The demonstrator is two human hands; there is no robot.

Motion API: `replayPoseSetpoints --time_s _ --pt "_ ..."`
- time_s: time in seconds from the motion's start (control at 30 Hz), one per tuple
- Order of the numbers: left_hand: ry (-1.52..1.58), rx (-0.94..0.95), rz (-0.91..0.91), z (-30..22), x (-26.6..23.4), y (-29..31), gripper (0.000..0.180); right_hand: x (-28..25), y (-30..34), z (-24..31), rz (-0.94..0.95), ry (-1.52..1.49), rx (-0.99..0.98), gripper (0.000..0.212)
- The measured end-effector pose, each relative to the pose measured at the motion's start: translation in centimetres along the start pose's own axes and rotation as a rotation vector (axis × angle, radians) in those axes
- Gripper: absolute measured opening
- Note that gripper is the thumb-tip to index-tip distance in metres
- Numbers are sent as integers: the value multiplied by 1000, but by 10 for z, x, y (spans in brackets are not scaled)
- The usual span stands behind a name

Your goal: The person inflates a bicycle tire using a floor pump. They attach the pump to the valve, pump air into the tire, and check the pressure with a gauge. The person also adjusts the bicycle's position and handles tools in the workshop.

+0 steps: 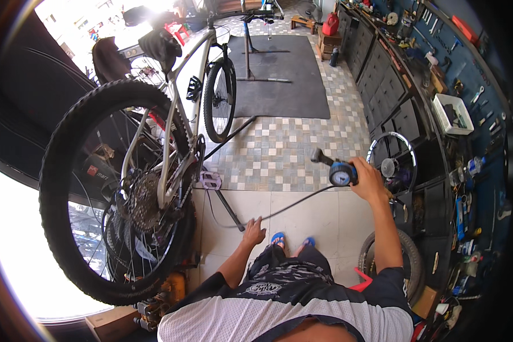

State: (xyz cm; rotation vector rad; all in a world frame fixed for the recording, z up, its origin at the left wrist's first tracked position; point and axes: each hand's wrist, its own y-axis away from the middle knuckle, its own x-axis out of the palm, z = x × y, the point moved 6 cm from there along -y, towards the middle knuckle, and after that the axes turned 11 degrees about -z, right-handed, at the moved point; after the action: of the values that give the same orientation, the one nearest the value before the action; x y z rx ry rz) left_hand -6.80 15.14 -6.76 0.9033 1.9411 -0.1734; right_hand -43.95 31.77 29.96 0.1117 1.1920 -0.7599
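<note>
Right now right hand (366,178) wrapped tight round inflator gun with blue gauge (341,174); rigid, light, best held by handle. Left hand (253,232) half open, fingers brushing limp black hose (293,203).

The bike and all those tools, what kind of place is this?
Most likely a bicycle repair workshop: a bike raised on a stand, a tool wall, and an air gauge in the right hand.

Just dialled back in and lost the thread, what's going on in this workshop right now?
A person stands beside a white-framed bicycle with knobby black tyres, raised on a stand. Their right hand holds up a black air inflator with a blue round pressure gauge in a closed grip. Its thin black hose droops toward the left hand, which hangs open and low by the hose, touching nothing clearly.
</note>
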Motion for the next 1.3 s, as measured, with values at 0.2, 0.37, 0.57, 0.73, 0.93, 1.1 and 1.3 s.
replayPoseSetpoints --time_s 0.2,0.37,0.57,0.73,0.93,1.1,1.3 --pt "119 61 88 -91 -8 -141 64 74 -33 -101 193 53 50 52" --pt "345 -103 -118 -118 -43 -237 46 170 -109 -164 283 -55 52 52" --pt "273 -279 -411 -128 -157 -347 44 240 -208 -182 430 -261 -23 50" --pt "210 -292 -663 -88 -234 -466 36 290 -292 -172 516 -261 -32 48" --pt "170 -512 -774 41 -269 -602 69 362 -359 -156 655 -183 24 49" --pt "-43 -665 -782 92 -276 -662 81 412 -398 -137 724 -159 74 51" --pt "153 -682 -532 153 -267 -692 96 455 -443 -107 787 -143 41 52"
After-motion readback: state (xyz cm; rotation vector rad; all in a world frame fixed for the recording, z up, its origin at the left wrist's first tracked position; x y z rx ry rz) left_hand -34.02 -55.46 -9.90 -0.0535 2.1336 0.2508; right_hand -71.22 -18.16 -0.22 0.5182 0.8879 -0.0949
